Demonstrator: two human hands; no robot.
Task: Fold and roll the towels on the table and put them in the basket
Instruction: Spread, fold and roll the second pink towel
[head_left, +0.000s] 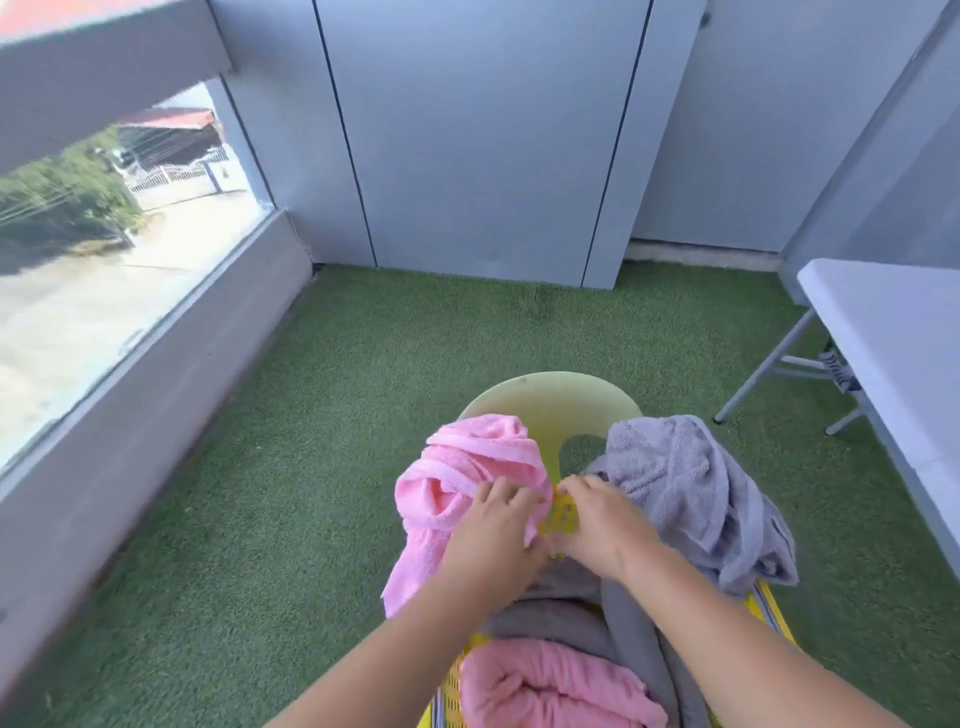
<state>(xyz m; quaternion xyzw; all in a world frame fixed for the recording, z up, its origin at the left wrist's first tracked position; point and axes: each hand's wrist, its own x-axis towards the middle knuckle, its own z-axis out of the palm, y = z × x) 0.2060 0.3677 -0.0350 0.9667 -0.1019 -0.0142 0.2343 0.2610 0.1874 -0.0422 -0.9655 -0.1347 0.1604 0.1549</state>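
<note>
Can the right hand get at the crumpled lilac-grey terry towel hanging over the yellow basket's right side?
Probably yes: the right hand lies just beside the crumpled lilac-grey terry towel, with nothing visible between them.

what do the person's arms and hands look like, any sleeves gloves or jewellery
The left forearm and right forearm are bare to the frame edge, no sleeve in view. The left hand and right hand wear no gloves; no watch, bracelet or ring shows. Nails too blurred to judge.
</note>
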